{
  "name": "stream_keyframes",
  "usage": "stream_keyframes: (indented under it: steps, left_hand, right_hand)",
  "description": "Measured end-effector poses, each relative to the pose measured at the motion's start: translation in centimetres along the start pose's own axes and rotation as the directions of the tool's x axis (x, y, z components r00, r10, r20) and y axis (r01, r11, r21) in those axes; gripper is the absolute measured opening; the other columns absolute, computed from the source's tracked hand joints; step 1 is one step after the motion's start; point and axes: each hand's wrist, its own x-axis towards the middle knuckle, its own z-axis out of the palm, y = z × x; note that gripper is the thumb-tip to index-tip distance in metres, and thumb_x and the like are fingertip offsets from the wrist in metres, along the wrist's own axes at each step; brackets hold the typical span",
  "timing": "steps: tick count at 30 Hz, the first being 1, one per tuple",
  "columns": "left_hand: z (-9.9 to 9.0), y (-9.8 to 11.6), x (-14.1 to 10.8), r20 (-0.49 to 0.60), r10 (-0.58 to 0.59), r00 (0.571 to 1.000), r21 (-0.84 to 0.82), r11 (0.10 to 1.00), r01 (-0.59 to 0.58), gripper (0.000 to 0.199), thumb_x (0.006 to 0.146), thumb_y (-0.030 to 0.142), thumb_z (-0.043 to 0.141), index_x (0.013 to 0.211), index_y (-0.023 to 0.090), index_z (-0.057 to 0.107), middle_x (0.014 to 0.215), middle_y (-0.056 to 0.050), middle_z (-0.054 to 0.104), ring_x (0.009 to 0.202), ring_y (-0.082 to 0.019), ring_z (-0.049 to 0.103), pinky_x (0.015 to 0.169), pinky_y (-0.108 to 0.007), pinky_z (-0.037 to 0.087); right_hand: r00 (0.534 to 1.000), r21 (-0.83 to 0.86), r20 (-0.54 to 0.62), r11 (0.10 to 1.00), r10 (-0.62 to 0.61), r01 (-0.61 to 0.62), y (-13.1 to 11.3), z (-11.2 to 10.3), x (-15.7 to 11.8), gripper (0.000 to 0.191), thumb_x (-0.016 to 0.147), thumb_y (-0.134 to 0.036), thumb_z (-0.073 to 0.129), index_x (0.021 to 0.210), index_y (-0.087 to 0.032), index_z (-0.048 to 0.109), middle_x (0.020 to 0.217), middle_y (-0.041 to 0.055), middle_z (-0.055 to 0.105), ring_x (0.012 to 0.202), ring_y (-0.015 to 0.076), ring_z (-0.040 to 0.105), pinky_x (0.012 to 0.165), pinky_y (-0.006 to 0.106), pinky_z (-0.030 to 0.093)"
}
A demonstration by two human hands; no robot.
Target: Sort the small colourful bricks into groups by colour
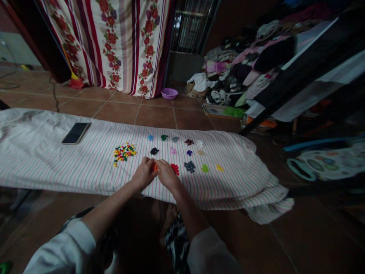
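My left hand (144, 174) and my right hand (167, 174) meet at the near side of a cloth-covered surface. Their curled fingers close in from both sides on small orange bead-like pieces (154, 166), partly hidden by the fingers. Right beside my right hand lies a red pile (175, 169). Farther right come dark grey (189, 166), lime green (205, 168) and yellow (219, 168) piles. Behind my hands sit black (154, 151), pink (173, 150) and purple (189, 152) ones. A mixed multicoloured heap (124, 152) spreads to the left of my left hand.
A phone (76, 133) lies on the striped cloth (97, 167) at the left. Brown (188, 142), green (164, 137) and light blue (150, 137) piles form part of the far row. Beyond stand a purple basin (169, 93), a floral curtain (114, 45) and heaped clothes (245, 68).
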Motion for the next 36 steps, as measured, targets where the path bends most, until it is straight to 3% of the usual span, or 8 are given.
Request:
stream_keyframes:
  steps: [13, 20, 29, 36]
  left_hand:
    - [-0.3, 1.0, 0.4, 0.013, -0.069, 0.998, 0.145, 0.987, 0.066, 0.012, 0.082, 0.022, 0.055, 0.093, 0.018, 0.058, 0.093, -0.003, 0.05, 0.083, -0.015, 0.058, 0.078, -0.03, 0.049]
    - [-0.5, 1.4, 0.4, 0.019, -0.118, 0.993, 0.258, 0.96, 0.109, 0.017, 0.087, 0.028, 0.05, 0.098, 0.018, 0.058, 0.097, -0.005, 0.053, 0.081, -0.016, 0.059, 0.071, -0.029, 0.047]
    - [-0.5, 1.7, 0.4, 0.021, -0.139, 0.99, 0.314, 0.941, 0.125, 0.023, 0.089, 0.032, 0.047, 0.103, 0.017, 0.058, 0.101, -0.007, 0.053, 0.083, -0.017, 0.061, 0.069, -0.028, 0.046]
    - [-0.4, 1.4, 0.4, 0.013, -0.122, 0.992, 0.323, 0.94, 0.111, 0.022, 0.088, 0.032, 0.05, 0.103, 0.019, 0.058, 0.105, -0.007, 0.053, 0.085, -0.017, 0.061, 0.072, -0.028, 0.047]
  right_hand:
    - [0.997, 0.055, -0.05, 0.997, 0.063, -0.06, -0.3, 0.1, 0.0, 0.034, 0.087, -0.003, 0.035, 0.11, -0.016, 0.056, 0.11, 0.0104, 0.063, 0.11, 0.0171, 0.054, 0.094, 0.032, 0.042]
    - [0.996, 0.075, -0.067, 0.996, 0.051, -0.046, -0.7, 0.0, -0.1, 0.032, 0.089, -0.005, 0.033, 0.11, -0.016, 0.054, 0.111, 0.0105, 0.063, 0.108, 0.017, 0.056, 0.094, 0.032, 0.043]
    - [0.998, 0.073, -0.051, 0.997, 0.025, -0.021, -1.2, -0.9, -0.4, 0.046, 0.089, -0.005, 0.032, 0.132, -0.013, 0.044, 0.127, 0.0148, 0.057, 0.12, 0.0178, 0.051, 0.101, 0.036, 0.041]
    - [0.993, 0.038, -0.118, 0.999, -0.01, 0.015, -0.2, -2.2, -0.6, 0.039, 0.092, -0.012, 0.036, 0.126, -0.019, 0.052, 0.122, 0.0092, 0.06, 0.114, 0.0167, 0.054, 0.099, 0.033, 0.041]
